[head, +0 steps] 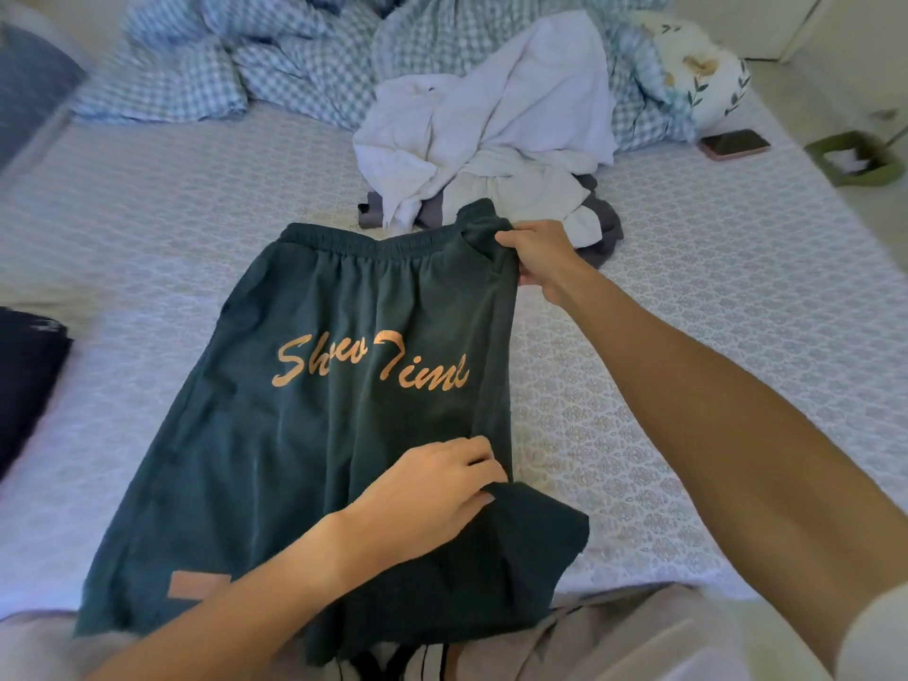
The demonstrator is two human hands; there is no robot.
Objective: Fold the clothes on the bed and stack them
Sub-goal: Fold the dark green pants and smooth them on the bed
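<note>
Dark green shorts [314,425] with orange script lettering lie spread on the patterned bed sheet [688,366], waistband away from me. My right hand [538,260] pinches the right end of the waistband. My left hand [432,498] grips the right edge of the shorts lower down, near the leg hem. Beyond the shorts sits a heap of white and grey clothes [491,140]. A dark navy garment [27,376] lies at the left edge of the bed.
A rumpled blue checked duvet [295,46] fills the far end of the bed, with a leaf-print pillow [702,66] at the far right. A phone [734,144] lies on the sheet near it. A green box [855,159] stands on the floor beyond the bed's right side.
</note>
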